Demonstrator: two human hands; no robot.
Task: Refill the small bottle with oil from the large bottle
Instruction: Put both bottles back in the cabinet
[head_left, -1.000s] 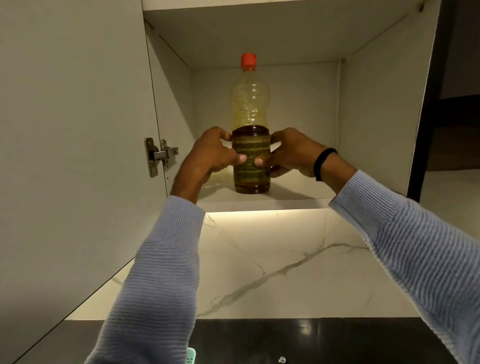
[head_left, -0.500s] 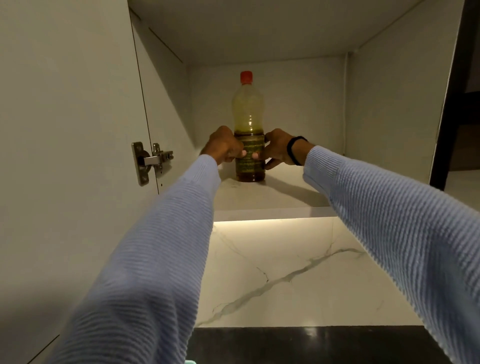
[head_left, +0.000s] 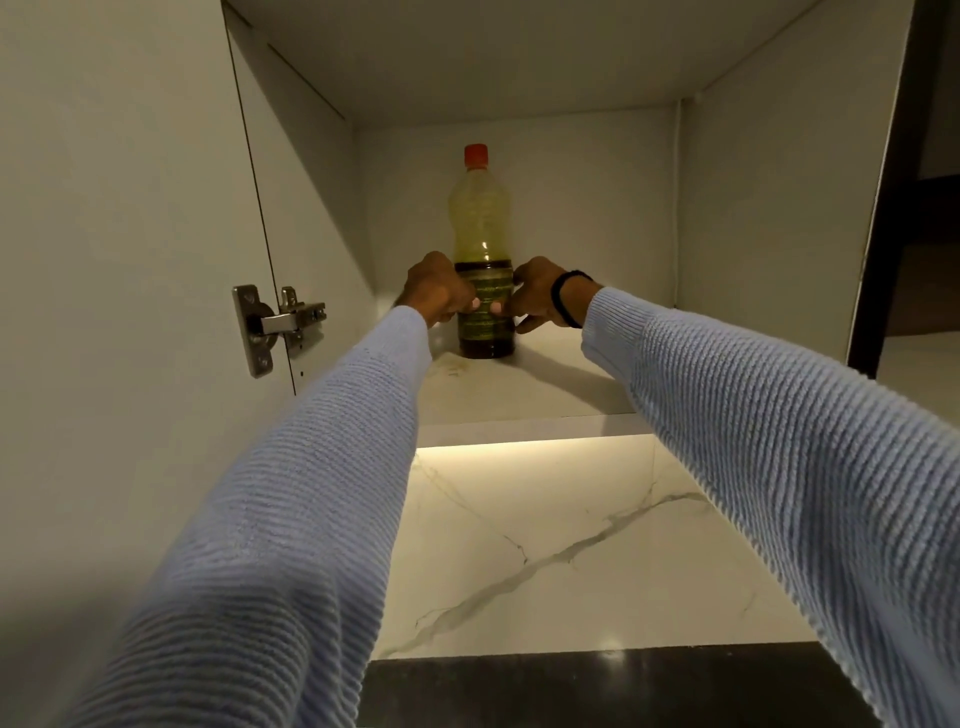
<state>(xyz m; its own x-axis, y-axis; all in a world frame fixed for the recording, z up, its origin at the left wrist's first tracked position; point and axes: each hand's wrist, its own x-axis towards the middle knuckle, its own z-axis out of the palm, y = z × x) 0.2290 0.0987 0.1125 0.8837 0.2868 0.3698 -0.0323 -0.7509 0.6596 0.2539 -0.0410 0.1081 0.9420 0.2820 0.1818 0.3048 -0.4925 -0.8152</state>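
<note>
Orange plastic, the cap (head_left: 476, 155) sits on the neck of the large bottle (head_left: 480, 218), which stands upright on the cupboard shelf (head_left: 519, 387), well back from the front edge and near the rear wall. Watching from my remote seat, I see the left hand (head_left: 435, 292) and the right hand (head_left: 536, 300) on either side of its dark, labelled lower half. Each grip is curled round the bottle with a thumb pressed on the front of the label (head_left: 485, 312). A second ago the bottle stood right at the shelf's front lip. Now it sits deeper in, and both blue sleeves (head_left: 322, 493) reach further into the cupboard, past the open door (head_left: 130, 234). So I read this as a push backward, not a draw outward. That suggests to me that the pouring is over and the large bottle is being stored. I cannot confirm it, since the small bottle is nowhere in view and only a dark strip of the desk (head_left: 623, 686) shows below. I expect the next move is for both hands to let go without tipping the bottle.
</note>
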